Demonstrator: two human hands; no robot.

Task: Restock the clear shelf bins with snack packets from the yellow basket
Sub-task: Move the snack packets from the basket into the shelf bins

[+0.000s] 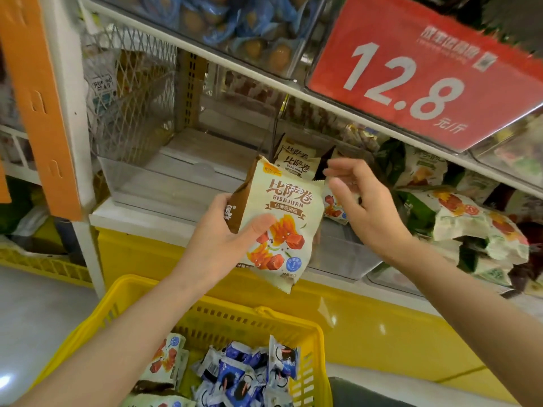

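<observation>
The step in hand is a placing one: a single snack packet is out of the basket and up at shelf height, not yet in a bin. The left hand (217,230) grips the cream-and-brown Bisajuan packet (282,212) by its lower left side, thumb across the printed front and fingers curled behind, and holds it upright in front of the shelf. The right hand (361,201) holds nothing. Its fingers are loosely spread and slightly bent just beside the packet's upper right corner, and whether they touch it cannot be told.

Directly behind the packet, two matching packets (295,164) lie in a clear bin (340,254), so that bin looks like the target. To its left stands an empty clear bin (152,183). Below, the yellow basket (97,312) still carries more stock, including blue-and-white packets (235,374).

The next move probably calls for lifting the packet over the bin's front wall and setting it down with its kind, then reaching back to the basket.
</observation>
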